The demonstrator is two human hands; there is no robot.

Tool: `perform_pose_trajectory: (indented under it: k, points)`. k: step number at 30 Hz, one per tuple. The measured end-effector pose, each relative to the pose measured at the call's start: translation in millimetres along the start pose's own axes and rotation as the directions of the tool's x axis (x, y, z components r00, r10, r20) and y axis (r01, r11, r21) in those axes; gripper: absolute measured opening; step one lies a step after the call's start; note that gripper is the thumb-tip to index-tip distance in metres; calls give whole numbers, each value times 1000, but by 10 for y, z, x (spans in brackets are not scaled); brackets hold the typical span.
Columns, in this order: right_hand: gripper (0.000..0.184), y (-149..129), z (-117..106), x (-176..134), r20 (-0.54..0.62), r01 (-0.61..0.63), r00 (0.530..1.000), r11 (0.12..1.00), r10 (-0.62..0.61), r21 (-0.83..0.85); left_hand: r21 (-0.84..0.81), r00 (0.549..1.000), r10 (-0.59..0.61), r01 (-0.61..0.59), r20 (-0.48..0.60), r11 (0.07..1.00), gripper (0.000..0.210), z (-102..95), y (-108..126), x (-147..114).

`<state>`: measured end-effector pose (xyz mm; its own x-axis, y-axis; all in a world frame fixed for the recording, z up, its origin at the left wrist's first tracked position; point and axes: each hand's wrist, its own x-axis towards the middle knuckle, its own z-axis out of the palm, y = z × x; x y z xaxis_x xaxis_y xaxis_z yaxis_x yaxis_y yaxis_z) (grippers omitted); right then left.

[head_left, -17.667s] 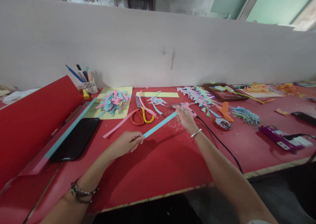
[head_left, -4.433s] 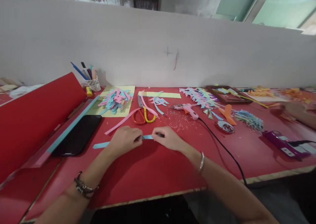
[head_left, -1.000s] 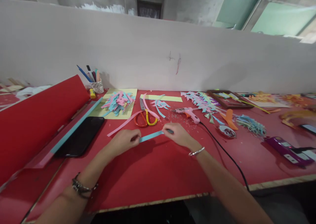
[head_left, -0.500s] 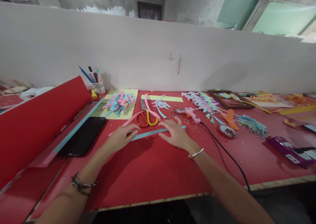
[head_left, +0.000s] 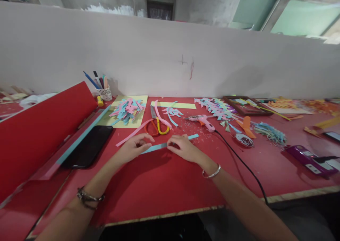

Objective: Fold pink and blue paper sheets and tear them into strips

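A light blue paper strip [head_left: 156,147] lies slantwise over the red table in front of me. The thumb and fingers of my right hand [head_left: 183,147] close on it around its middle, and its far end shows past the knuckles. At the strip's near left end is my left hand [head_left: 132,148], thumb and forefinger apart, the thumb close to the paper; whether it touches cannot be seen. Just beyond my hands lie scissors [head_left: 162,127] with red and yellow handles, crossed by a curled pink paper strip [head_left: 134,133].
A pink glue gun [head_left: 203,121] with a black cord lies to the right, near a purple power strip [head_left: 309,159]. Cut paper bits [head_left: 129,110] are heaped at the back left. A black phone [head_left: 91,145] and a red board [head_left: 50,127] occupy the left side.
My right hand's fingers have drawn together onto the blue strip, moving slightly left and down. My left hand stays near the strip's end, its fingers a little more apart.
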<state>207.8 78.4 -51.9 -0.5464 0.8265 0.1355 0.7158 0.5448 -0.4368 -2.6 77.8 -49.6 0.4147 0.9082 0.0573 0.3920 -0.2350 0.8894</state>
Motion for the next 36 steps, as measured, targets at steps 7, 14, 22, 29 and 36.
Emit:
perform_pose_trajectory:
  k: [7, 14, 22, 29, 36]
  points:
    - [23, -35, 61, 22, -42, 129, 991, 992, -129, -6, -143, 999, -28, 34, 43, 989, 25, -22, 20, 4]
    - [14, -123, 42, -2, 94, -114, 992, 906, 83, 407, -553, 970, -160, 33, -182, 833, 28, -37, -30, 28]
    - [23, -259, 198, -74, 462, -367, 887, 629, 14, 685, -687, 932, -217, -46, -291, 725, 20, 78, -114, 146]
    - [27, -299, 276, -56, 524, -458, 851, 536, 34, 710, -707, 953, -204, -15, -224, 707, 27, 213, -57, 128]
    - [24, -295, 256, -65, 512, -418, 859, 595, 13, 687, -591, 961, -192, 37, -201, 806, 30, 212, -87, 113]
